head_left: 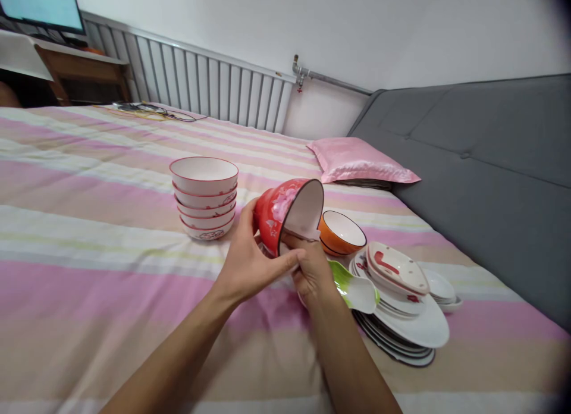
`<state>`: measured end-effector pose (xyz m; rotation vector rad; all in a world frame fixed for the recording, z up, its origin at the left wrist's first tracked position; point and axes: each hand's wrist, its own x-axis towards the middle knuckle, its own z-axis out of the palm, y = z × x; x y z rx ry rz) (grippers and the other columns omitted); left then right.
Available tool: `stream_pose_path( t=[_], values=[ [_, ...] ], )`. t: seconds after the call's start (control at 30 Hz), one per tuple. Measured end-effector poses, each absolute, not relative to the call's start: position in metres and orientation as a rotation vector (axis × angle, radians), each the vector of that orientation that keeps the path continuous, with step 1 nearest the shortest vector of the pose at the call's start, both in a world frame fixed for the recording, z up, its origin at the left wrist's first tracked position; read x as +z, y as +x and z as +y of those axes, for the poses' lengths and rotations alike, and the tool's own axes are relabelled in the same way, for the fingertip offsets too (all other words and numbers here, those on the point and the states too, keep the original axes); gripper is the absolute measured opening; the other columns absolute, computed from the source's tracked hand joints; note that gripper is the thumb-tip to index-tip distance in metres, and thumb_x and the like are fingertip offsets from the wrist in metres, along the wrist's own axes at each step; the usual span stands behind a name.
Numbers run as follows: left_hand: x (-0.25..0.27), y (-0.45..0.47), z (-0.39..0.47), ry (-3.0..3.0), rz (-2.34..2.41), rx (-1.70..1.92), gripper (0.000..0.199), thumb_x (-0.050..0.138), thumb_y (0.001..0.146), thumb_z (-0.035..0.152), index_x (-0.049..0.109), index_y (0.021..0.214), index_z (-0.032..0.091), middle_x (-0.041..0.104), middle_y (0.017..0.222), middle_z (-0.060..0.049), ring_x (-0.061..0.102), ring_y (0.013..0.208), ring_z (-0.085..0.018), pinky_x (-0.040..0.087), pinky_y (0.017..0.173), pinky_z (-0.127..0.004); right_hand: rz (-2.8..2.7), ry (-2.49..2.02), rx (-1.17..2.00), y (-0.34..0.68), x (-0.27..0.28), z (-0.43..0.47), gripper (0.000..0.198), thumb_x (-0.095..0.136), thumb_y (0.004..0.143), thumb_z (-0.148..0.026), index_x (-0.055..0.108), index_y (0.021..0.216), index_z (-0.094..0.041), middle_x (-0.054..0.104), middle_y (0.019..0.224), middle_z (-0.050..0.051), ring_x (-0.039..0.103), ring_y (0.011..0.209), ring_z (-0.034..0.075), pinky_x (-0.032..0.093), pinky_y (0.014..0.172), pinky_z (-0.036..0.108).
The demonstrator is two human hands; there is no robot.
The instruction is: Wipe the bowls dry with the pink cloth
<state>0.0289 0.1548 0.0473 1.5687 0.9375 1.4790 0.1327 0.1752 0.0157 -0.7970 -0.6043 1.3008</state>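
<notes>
My left hand grips a red bowl with pink flowers and a dark rim, from its left side. Held above the bedspread, the bowl is tilted so that its white inside faces right. My right hand reaches to the bowl's lower rim, its fingers closed on what looks like a white tissue against the inside. Some of those fingers are hidden by the bowl and my left thumb. Just to the right stands an orange bowl. Beside my right wrist lies a green and white dish.
Several white bowls with red rims are stacked at left. At right, stacked plates carry a patterned dish, with small white dishes behind. A pink pillow lies against the grey headboard. Cables lie at the far edge.
</notes>
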Motion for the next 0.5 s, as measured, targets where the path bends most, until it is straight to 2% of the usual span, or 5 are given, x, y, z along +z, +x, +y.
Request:
stream_pose_path(
  t=[0.17,0.5],
  values=[
    [0.0504,0.0272,0.1572,1.637,1.082,1.567,0.075,0.074,0.057,0.022,0.044,0.126,0.018,0.052,0.128,-0.012,0.051,0.119,-0.029,0.05,0.089,-0.036,-0.618,-0.843,1.289,0.1296,0.0222,0.1699,0.026,0.072,0.048,-0.012,0.069,0.074,-0.015,0.073,0.073,0.002,0.067,0.074,0.019,0.055,0.071,0.031],
    [0.056,0.0245,0.1512,1.753,1.046,1.412,0.075,0.068,0.056,0.016,0.048,0.128,0.017,0.058,0.124,-0.011,0.053,0.116,-0.031,0.052,0.085,-0.034,-0.597,-0.874,1.081,0.1393,0.0275,0.1701,0.031,0.077,0.051,-0.014,0.067,0.079,-0.016,0.073,0.076,0.001,0.067,0.07,0.019,0.056,0.067,0.033]
  ],
)
